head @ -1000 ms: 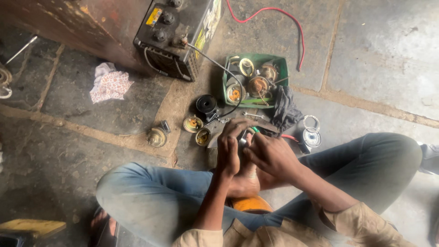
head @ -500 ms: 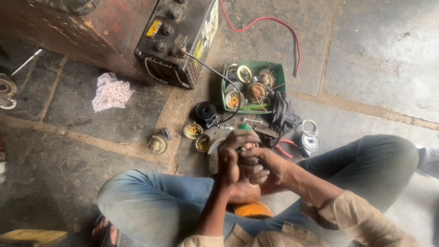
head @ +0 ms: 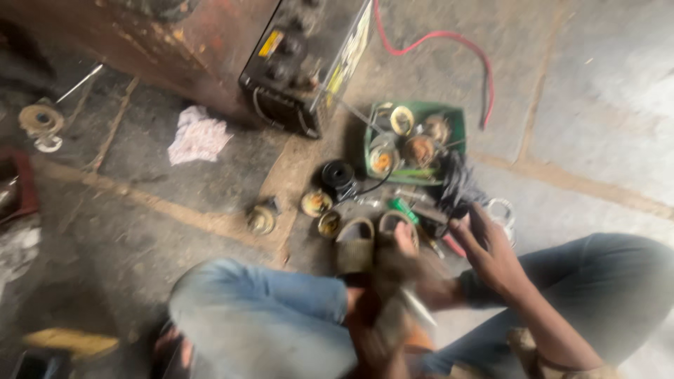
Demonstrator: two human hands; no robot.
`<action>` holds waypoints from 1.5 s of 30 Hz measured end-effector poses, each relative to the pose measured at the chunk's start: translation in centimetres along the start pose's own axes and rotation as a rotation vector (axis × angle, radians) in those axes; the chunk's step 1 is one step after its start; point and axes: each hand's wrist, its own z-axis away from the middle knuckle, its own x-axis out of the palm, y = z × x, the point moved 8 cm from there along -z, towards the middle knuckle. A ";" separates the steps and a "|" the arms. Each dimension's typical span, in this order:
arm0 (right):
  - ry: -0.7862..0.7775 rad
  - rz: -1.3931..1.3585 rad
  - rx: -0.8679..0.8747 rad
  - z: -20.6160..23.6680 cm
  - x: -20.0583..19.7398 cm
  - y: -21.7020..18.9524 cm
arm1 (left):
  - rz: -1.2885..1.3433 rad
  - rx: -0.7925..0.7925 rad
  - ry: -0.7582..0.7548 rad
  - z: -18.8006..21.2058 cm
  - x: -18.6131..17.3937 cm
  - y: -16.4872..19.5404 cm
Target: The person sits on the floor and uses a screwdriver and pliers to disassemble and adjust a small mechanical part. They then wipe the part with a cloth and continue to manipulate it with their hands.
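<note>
From the head camera, your view is smeared with motion, so small parts are hard to read. You sit cross-legged on the stone floor (head: 175,210), and the green plastic tray of round metal parts (head: 456,119) is the landmark ahead of you.

Your right hand (head: 491,256) reaches out below and just right of that tray, its fingers (head: 463,228) spread open and curled slightly toward the dark bundle of cloth or wire (head: 456,186) that lies against the tray's lower right corner. The bundle sits straight ahead of those fingertips, touching or very nearly so; I cannot tell whether you have hold of it. This hand is clearly the nearer one.

Your left hand (head: 393,281) stays low over your lap, below the tray, and the blur hides how its fingers stand. A thin pale rod (head: 420,307) slants out just beside it, but whether you hold it is unclear.

Left of the tray stands a black boxy battery (head: 302,70).
</note>
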 end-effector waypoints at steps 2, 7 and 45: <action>0.020 -0.075 -0.018 -0.5 -0.5 2.0 | 0.041 0.259 0.121 -1.6 -1.4 3.8; -0.049 0.196 -0.199 -4.9 0.9 6.9 | 0.012 0.406 0.115 -2.1 0.4 9.4; 0.264 -0.173 -0.258 4.8 -0.9 2.9 | 0.142 0.439 -0.256 -0.5 8.7 9.8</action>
